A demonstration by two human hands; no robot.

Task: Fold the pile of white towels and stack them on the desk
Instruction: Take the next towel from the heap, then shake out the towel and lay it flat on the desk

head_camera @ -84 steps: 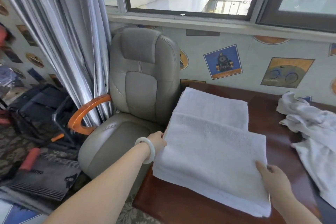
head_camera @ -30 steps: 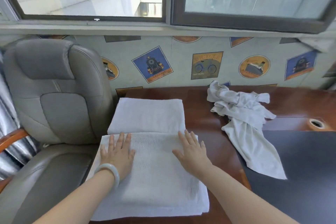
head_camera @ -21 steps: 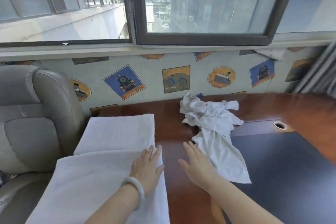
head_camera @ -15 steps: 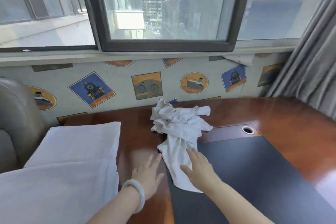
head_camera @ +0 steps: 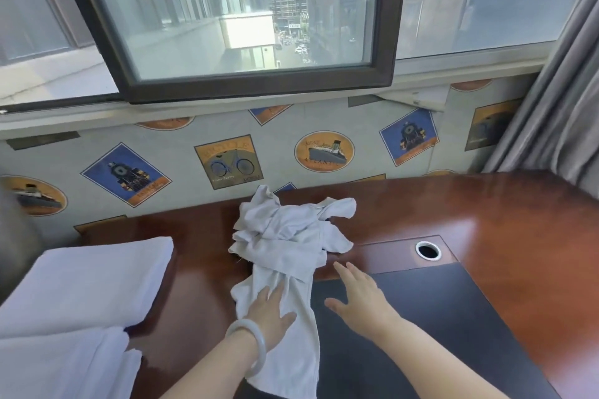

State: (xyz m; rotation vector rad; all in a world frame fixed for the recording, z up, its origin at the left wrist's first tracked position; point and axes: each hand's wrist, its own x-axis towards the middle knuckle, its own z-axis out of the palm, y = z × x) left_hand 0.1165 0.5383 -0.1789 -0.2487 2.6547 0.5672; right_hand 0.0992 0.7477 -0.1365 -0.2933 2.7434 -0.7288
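- Crumpled white towel [head_camera: 291, 236]: centre of the frame, on the red-brown desk [head_camera: 502, 220]. The bunched part sits toward the wall and a flatter tail runs down toward the bottom edge.
- The tail's lower end lies partly over the left edge of the dark desk mat [head_camera: 428, 317].
- Left hand [head_camera: 270, 311]: lower centre, palm down on the towel's tail. Its fingers [head_camera: 279, 290] are straight and slightly spread, lying flat on the cloth with no pinch or curl. The cloth runs under the palm and carries on past the fingertips toward the bunched part.
- A pale bangle [head_camera: 256, 345] is on the left wrist.
- Right hand [head_camera: 359, 298]: just right of the towel, over the mat, palm down. Its fingers [head_camera: 345, 274] are splayed and straight and hold nothing.
- The right fingertips are near the towel's right edge but apart from it. Cannot tell if the palm rests on the mat or floats above it.
- Folded white towels: one [head_camera: 97, 275] is at left of the frame on the desk. Another [head_camera: 64, 363] is at lower left, overlapping the first one's near edge. Both are well apart from either hand.
- Round cable grommet [head_camera: 428, 250]: right of centre, in the desk panel just above the mat.
- Grey curtain [head_camera: 557, 107]: right edge. Window and picture-print wallpaper [head_camera: 227, 162] fill the top half.
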